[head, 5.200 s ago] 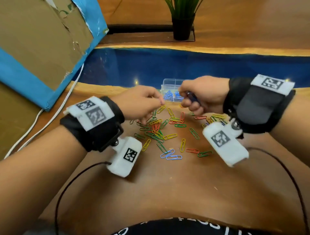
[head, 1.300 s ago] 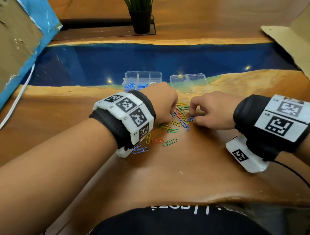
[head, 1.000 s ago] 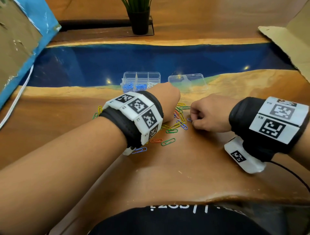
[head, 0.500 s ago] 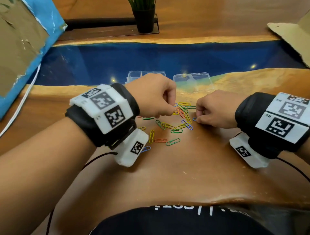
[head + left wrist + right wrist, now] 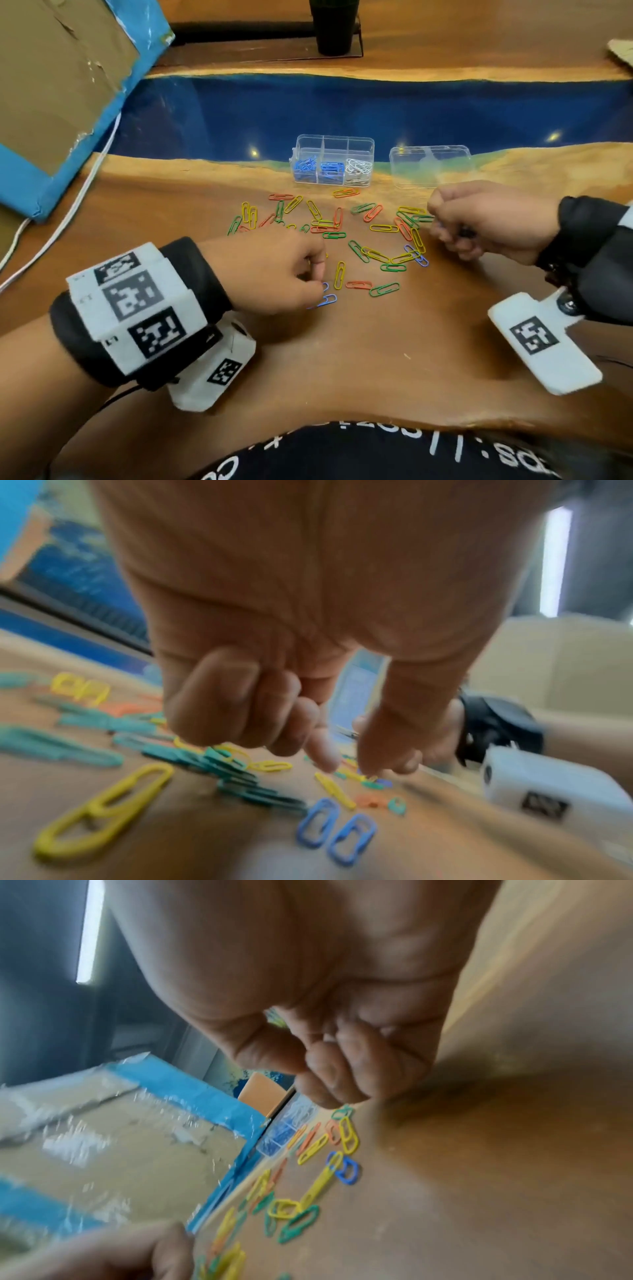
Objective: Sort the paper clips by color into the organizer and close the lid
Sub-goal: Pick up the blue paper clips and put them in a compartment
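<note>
my left hand (image 5: 287, 270) curled, fingertips over two blue clips (image 5: 334, 829), holding nothing I can see, my right hand (image 5: 479, 219) fisted, contents unclear, organizer (image 5: 334, 161) open on worktop (image 5: 376, 359)

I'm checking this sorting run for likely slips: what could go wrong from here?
1. Blue clips already fill two organizer compartments and white a third; red, green and yellow may lack separate spaces.
2. The left hand reaches for two blue clips lying side by side; it might pick up only one.
3. The clips in the pile overlap, so a wrong colour could come along.
</note>
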A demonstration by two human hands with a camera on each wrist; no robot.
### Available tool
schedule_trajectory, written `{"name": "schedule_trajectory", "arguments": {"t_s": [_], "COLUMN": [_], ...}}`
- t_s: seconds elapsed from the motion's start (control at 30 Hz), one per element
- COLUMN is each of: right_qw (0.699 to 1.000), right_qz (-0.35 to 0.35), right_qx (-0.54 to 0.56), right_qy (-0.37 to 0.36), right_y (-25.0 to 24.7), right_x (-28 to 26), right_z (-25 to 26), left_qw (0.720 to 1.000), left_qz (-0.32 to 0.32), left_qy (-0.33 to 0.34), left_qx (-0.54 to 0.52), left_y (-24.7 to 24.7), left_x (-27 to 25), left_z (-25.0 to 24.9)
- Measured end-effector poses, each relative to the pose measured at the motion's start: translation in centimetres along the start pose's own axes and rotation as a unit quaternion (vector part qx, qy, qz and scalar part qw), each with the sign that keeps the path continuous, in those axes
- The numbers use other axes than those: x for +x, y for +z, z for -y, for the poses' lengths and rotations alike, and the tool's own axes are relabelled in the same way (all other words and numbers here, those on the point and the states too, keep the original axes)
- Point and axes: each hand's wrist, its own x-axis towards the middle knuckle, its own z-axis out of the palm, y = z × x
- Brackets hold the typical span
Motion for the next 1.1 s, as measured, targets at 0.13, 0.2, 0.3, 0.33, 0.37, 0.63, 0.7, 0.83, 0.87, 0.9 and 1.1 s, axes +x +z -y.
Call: {"name": "schedule_trajectory", "arguments": {"t_s": [0.13, 0.2, 0.3, 0.33, 0.37, 0.63, 0.7, 0.83, 0.87, 0.9, 1.1], "right_qw": [0.967, 0.935, 0.913, 0.912, 0.912, 0.902, 0.897, 0.894, 0.894, 0.894, 0.895], "right_qz": [-0.027, -0.040, -0.042, -0.041, -0.040, -0.039, -0.055, -0.055, -0.050, -0.047, -0.060], "right_qx": [-0.252, -0.349, -0.404, -0.406, -0.406, -0.429, -0.436, -0.443, -0.443, -0.443, -0.441], "right_qy": [-0.040, -0.048, -0.041, -0.038, -0.036, -0.035, -0.044, -0.046, -0.045, -0.043, -0.043], "right_y": [0.5, 1.1, 1.6, 1.6, 1.6, 1.5, 1.5, 1.6, 1.6, 1.7, 1.2], "right_x": [-0.2, -0.7, -1.0, -1.0, -1.0, -1.0, -1.0, -0.9, -0.9, -0.9, -0.9], "right_z": [0.0, 0.2, 0.3, 0.3, 0.4, 0.6, 0.8, 1.0, 1.0, 1.0, 1.0], "left_qw": [0.996, 0.995, 0.995, 0.995, 0.995, 0.996, 0.990, 0.974, 0.971, 0.965, 0.940], "left_qz": [-0.021, -0.034, -0.044, -0.046, -0.046, -0.044, -0.040, -0.034, -0.029, -0.024, -0.011], "left_qy": [0.019, 0.020, 0.014, 0.014, 0.015, 0.005, 0.005, 0.004, 0.003, 0.005, 0.029], "left_qx": [0.088, 0.097, 0.090, 0.087, 0.083, -0.078, -0.134, -0.224, -0.239, -0.260, -0.339], "left_y": [0.7, 0.8, 0.6, 0.5, 0.5, -0.9, -1.0, -0.6, -0.4, -0.3, 0.3], "left_x": [0.4, 0.5, 0.5, 0.5, 0.5, -0.3, -0.4, -0.5, -0.5, -0.5, -0.2], "left_z": [-0.2, -0.4, -0.6, -0.5, -0.4, 0.4, 0.8, 1.7, 1.8, 1.9, 2.6]}}
